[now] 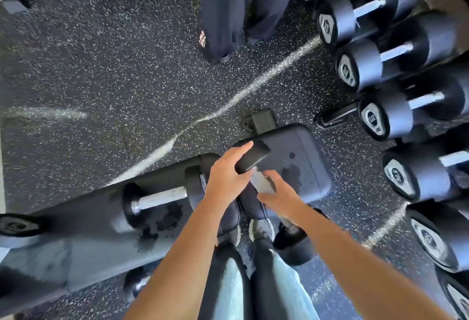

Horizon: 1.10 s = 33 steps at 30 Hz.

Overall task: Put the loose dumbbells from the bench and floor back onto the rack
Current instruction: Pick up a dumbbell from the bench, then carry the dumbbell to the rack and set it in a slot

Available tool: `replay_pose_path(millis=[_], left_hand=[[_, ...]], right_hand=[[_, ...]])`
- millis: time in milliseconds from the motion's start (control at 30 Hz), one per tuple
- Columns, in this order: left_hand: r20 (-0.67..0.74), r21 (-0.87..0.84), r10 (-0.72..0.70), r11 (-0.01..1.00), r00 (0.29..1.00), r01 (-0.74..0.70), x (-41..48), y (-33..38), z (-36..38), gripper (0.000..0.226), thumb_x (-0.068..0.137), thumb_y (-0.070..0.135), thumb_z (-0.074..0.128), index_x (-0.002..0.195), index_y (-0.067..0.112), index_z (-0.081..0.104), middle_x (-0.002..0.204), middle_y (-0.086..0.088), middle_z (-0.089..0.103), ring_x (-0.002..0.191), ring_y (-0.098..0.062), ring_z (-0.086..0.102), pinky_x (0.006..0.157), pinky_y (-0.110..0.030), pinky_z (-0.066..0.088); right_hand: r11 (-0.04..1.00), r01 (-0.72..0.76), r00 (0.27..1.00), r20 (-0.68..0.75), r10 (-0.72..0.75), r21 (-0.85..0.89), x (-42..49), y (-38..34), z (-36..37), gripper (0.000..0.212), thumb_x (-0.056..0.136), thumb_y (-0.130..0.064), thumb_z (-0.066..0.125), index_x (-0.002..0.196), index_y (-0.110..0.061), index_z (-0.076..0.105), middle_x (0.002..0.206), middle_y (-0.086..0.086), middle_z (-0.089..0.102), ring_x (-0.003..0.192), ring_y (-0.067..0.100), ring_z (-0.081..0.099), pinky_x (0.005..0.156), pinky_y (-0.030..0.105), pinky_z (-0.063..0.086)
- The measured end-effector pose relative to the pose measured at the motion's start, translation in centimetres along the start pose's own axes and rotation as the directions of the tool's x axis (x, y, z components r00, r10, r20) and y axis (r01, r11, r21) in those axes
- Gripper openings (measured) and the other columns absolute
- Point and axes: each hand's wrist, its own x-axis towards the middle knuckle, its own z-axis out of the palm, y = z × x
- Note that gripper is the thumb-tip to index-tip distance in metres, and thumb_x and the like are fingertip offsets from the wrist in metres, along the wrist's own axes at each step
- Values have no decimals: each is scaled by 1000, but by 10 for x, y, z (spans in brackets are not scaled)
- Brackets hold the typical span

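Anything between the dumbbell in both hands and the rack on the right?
Nothing visible: the small black dumbbell, held by the left hand and right hand, faces bare speckled floor before the dumbbell rack.

Bench (299, 147) centre, crossing view leftward. One dumbbell (160, 199) lies on bench, left of both hands. Rack (396, 65) of dumbbells along right side. Second person's legs (223, 9) stand beyond bench.

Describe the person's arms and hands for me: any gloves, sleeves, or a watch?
Both arms are bare as far up as the head view shows: no sleeves, no watch, no bands. The left hand and the right hand wear no gloves, and no rings can be made out, though the picture is slightly blurred. Below them, the legs show light blue and black trousers.
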Motion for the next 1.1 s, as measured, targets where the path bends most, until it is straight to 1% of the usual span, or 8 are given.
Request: replay_pose_path(millis=[100, 200, 300, 433, 600, 867, 1000, 1100], left_hand=[[60, 28, 64, 997, 996, -66, -4, 34, -11, 57, 79, 9, 67, 129, 28, 49, 126, 7, 55, 118, -8, 49, 100, -23, 36], [110, 28, 125, 991, 986, -129, -12, 67, -20, 56, 79, 11, 68, 129, 27, 49, 128, 6, 55, 119, -10, 49, 102, -30, 38], [139, 10, 203, 978, 969, -206, -24, 100, -26, 55, 77, 12, 71, 127, 25, 52, 127, 5, 57, 119, -7, 49, 104, -26, 36], [205, -28, 280, 960, 938, -280, -40, 142, -31, 54, 74, 11, 74, 123, 22, 56, 123, 7, 58, 115, -1, 48, 103, -15, 32], [311, -47, 379, 922, 872, -384, -52, 191, -25, 54, 72, 9, 74, 121, 22, 57, 115, 19, 53, 107, 16, 42, 94, 1, 28], [443, -121, 496, 859, 747, -498, -69, 256, 6, 56, 67, 11, 78, 118, 24, 60, 108, 19, 57, 105, 9, 49, 91, -3, 35], [513, -157, 534, 828, 672, -538, -80, 286, 28, 56, 66, 15, 80, 117, 27, 61, 105, 27, 56, 100, 19, 49, 89, -3, 36], [572, -180, 552, 806, 607, -564, -89, 312, 52, 56, 65, 13, 80, 116, 25, 61, 109, 22, 58, 99, 23, 46, 88, 0, 33]], right_hand=[[997, -6, 999, -46, 9, 74, -35, -7, -11, 52, 84, -10, 56, 129, -26, 34, 108, 13, 61, 83, 37, 67, 76, 47, 56], [989, 1, 997, -74, 10, 148, -73, -15, -25, 52, 86, -8, 55, 131, -24, 33, 95, 10, 60, 65, 26, 58, 58, 33, 50], [986, -18, 995, -97, 34, 166, -115, -22, -39, 52, 86, -8, 53, 130, -26, 33, 82, 8, 58, 55, 18, 51, 46, 24, 43], [971, -19, 989, -138, 54, 239, -167, -25, -54, 55, 84, -9, 56, 129, -30, 32, 106, 25, 62, 71, 26, 57, 61, 38, 47], [952, -2, 970, -231, 76, 305, -219, -23, -66, 55, 84, -7, 55, 130, -26, 33, 96, 14, 61, 77, 31, 63, 71, 43, 53], [891, 29, 931, -337, 140, 452, -285, 1, -84, 60, 85, -3, 53, 135, -24, 26, 81, 15, 64, 43, 4, 48, 36, 12, 31], [838, 67, 906, -384, 177, 542, -313, 20, -94, 60, 85, -9, 56, 133, -28, 28, 72, 6, 63, 54, 10, 55, 51, 18, 46], [771, 156, 888, -429, 164, 617, -331, 41, -101, 60, 82, -8, 61, 132, -24, 30, 82, 12, 66, 73, 24, 64, 80, 45, 55]])
